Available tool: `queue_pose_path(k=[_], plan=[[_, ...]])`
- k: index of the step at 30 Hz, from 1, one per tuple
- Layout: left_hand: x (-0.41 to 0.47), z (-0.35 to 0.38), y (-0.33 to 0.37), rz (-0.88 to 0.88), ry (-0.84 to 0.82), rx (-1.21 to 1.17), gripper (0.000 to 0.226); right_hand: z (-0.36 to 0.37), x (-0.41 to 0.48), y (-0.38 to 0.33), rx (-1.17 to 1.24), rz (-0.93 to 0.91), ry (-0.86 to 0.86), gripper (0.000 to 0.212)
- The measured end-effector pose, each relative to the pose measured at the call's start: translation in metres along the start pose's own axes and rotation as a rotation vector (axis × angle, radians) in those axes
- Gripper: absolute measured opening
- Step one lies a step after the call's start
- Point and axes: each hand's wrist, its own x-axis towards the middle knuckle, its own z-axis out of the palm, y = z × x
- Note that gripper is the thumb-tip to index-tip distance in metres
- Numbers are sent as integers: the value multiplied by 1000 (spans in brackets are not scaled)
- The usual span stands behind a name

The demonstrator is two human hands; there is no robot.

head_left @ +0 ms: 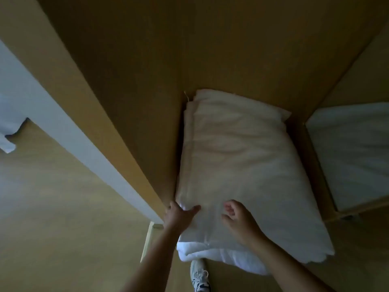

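Two risks: by my judgement, the folded white duvet (237,157) could slip back out towards the person, or its stacked layers could splay open.
Cause of a slip: its near end sags past the front of the wooden shelf (294,133), right above the shoe (200,275), so little seems to support that end.
Cause of splaying: a push at one corner only, with the duvet's left edge tight against the closet side panel (136,114), could drag the upper folds off the lower ones.
Duvet's place: lying lengthwise on the shelf, far end at the back wall, left edge touching the side panel, a bare strip of shelf on its right.
Left hand (181,213): grips the duvet's near-left corner, thumb on top, fingers tucked at the edge.
Right hand (237,218): fingers loosely curled over the top of the near end; whether they pinch the cloth cannot be told.
Duvet relative to the hands: it stretches ahead of both, its bulk beyond the fingertips, its sagging end beneath the wrists.
Nearby: a white storage box (349,157) sits on the right, apart from the duvet.
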Motion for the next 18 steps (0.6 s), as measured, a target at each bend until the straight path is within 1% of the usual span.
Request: queue_pose_path(k=[2, 4, 6, 8, 11, 14, 16, 17, 18], plan=[[15, 4, 2, -44, -49, -165, 100, 7, 17, -1, 12, 15, 5, 34], [23, 4, 2, -100, -96, -252, 113, 14, 26, -3, 28, 43, -8, 36], [28, 5, 1, -152, -126, -218, 118, 22, 33, -5, 89, 93, -23, 38], [30, 4, 2, -183, -147, -160, 114, 27, 40, -7, 99, 128, -35, 44], [30, -1, 5, -121, -192, -36, 97, 32, 49, -7, 116, 185, -58, 53], [25, -5, 14, 35, -210, -47, 62, 33, 58, -13, 228, 222, -72, 51], [12, -5, 26, 206, -185, 2, 41, 31, 64, -21, 368, 287, -108, 73], [4, -2, 32, 293, -172, 35, 36, 29, 68, -26, 428, 325, -132, 81], [-4, 0, 38, 373, -168, 53, 33, 26, 72, -30, 472, 359, -149, 84]])
